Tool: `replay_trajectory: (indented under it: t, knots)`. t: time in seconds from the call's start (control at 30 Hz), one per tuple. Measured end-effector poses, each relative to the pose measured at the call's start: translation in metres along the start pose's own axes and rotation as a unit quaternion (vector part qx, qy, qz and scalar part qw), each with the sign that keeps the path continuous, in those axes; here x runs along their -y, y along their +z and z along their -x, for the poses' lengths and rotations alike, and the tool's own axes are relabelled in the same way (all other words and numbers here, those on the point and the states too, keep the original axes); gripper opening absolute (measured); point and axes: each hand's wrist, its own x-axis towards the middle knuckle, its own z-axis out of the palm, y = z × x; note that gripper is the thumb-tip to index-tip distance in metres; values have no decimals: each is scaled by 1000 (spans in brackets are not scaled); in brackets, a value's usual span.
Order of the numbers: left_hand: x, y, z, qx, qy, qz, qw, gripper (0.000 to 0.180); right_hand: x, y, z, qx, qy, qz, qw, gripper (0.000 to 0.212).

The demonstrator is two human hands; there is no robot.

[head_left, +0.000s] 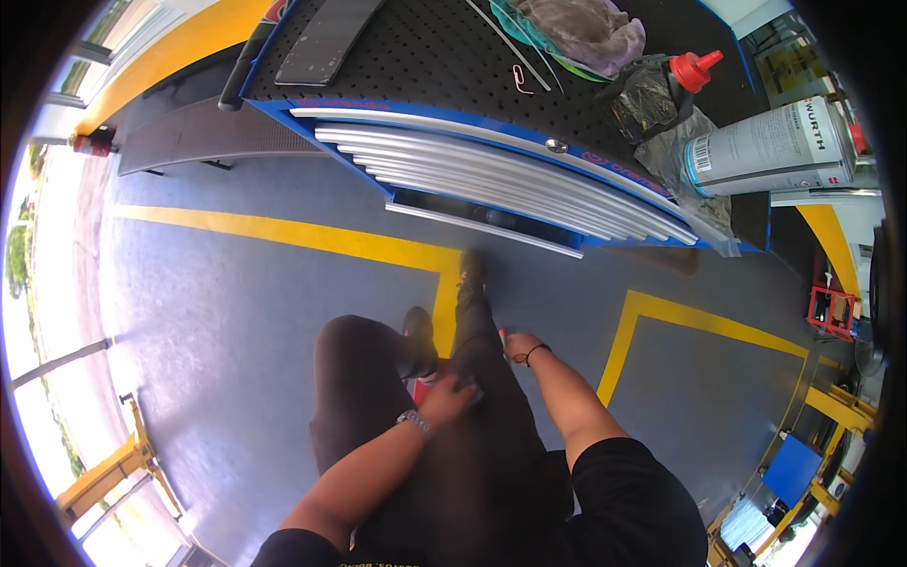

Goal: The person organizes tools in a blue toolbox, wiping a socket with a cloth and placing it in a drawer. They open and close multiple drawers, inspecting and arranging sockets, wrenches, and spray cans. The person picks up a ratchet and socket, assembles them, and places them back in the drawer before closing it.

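My left hand (446, 402), a metal watch at its wrist, is closed over my thigh. A small dark grey item shows at its fingertips, too blurred to name. Just behind this hand, between my legs, part of a red object (423, 389) shows; the rest is hidden. My right hand (521, 348), with a dark bracelet, is curled beside my right leg. A small red end (504, 335) sticks out of its fingers; what it belongs to is hidden. Ahead stands a blue tool cabinet (453, 156) with silver-edged drawers, and its lowest drawer (491, 227) is pulled out.
On the cabinet's black top lie a crumpled grey cloth (590, 33), thin metal rods (515, 45) and a dark flat panel (326, 42). A red-capped bottle (652, 99) and a grey-white spray can (770, 146) are at its right. Yellow lines (283, 236) mark the floor.
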Motion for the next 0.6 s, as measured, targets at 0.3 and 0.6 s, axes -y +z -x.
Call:
replay_trajectory:
  t: [0.3, 0.6]
  knots:
    - [-12, -13, 9, -58, 29, -49, 997, 43, 63, -6, 67, -138, -24, -148, 979, 42]
    - [-16, -38, 5, -215, 135, 311, 916, 26, 101, -21, 113, -146, -111, -324, 928, 42]
